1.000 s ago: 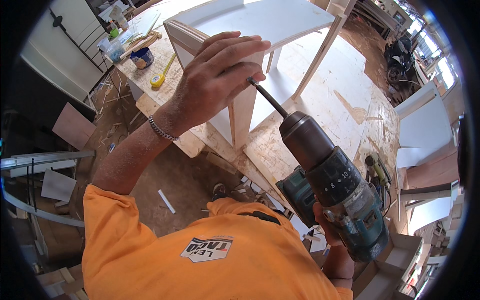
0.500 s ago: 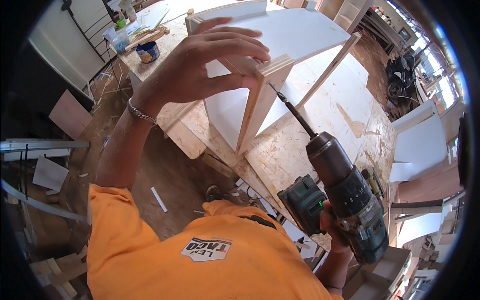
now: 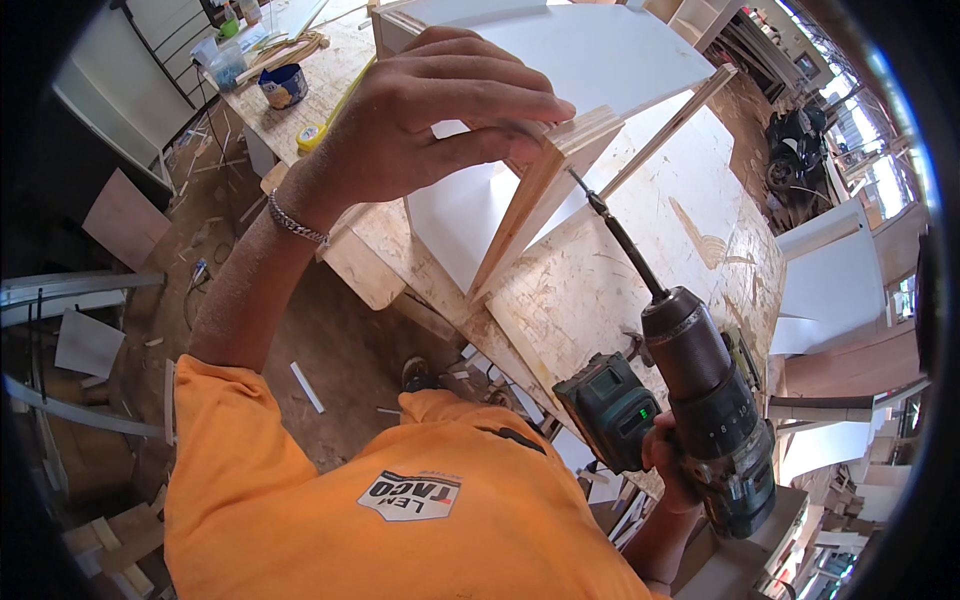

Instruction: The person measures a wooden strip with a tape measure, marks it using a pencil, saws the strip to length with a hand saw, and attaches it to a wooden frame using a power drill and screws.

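My left hand [image 3: 450, 110] pinches the top corner of a plywood panel [image 3: 530, 205], with the thumb on its near edge and the fingers bent over the top. This panel stands on edge and is part of a frame with a curved white board [image 3: 570, 50]. My right hand [image 3: 672, 465] is wrapped around the grip of a dark green cordless drill [image 3: 700, 370], seen at the lower right. The drill's long thin bit [image 3: 625, 240] points up and left. Its tip is close to the panel's right face; whether it touches, I cannot tell.
The frame rests on a worn wooden workbench [image 3: 640, 270]. On its far left are a yellow tape measure [image 3: 312, 137], a dark blue tub [image 3: 283, 87] and a bundle of thin strips [image 3: 285, 50]. White offcuts [image 3: 307, 388] litter the floor. White panels [image 3: 830, 270] stand at the right.
My left hand's fingers have drawn down and closer to the thumb at the panel's corner. The drill has shifted slightly right. The yellow tape measure has come into sight.
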